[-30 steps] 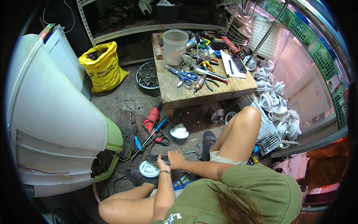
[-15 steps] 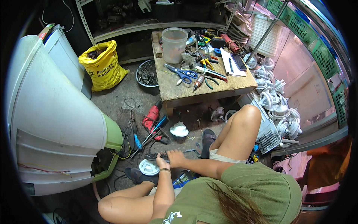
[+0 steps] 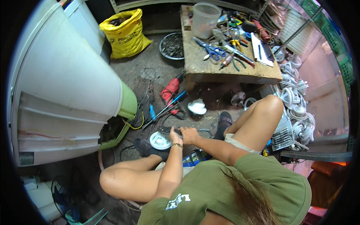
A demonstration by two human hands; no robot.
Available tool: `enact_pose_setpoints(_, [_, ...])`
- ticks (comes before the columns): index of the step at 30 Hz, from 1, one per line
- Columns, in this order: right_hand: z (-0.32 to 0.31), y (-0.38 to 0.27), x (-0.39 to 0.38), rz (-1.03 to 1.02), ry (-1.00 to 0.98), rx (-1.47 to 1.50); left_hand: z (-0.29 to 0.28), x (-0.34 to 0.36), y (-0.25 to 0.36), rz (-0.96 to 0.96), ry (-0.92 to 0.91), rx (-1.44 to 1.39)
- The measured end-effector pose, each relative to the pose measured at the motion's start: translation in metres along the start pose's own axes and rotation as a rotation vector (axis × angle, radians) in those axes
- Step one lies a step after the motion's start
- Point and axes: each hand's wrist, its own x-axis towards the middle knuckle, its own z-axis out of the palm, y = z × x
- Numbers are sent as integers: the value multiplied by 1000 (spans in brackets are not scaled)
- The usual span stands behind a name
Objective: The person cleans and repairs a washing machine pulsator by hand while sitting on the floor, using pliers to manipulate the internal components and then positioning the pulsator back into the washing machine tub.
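Low in front of me, my left hand, with a bracelet at the wrist, is closed round a dark, flattish object. Its kind is hard to make out, since the fingers cover much of it. Against it, my right hand has its fingers bent over the same object's near end. A white round plastic part with a raised centre lies just left of my hands, by my left shoe. Farther off, another white domed part sits on the floor.
A red power drill, a long screwdriver and cables lie beyond my hands. The low wooden table carries scissors, pliers and a tub. White parts are piled at right. A large white casing stands left; a yellow sack is behind.
The view has shifted, so the scene sits higher and farther right. Both hands stay together at the dark object; my right fingers are drawn in closer than before.
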Motion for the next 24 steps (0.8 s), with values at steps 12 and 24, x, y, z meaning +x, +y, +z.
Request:
enact_pose_setpoints(12, [-12, -10, -8, 37, -89, 47, -19, -64, 64, 781, 924, 1260])
enact_pose_setpoints(24, [-11, -40, 6, 292, -147, 254, -24, -8, 111, 445, 826, 989])
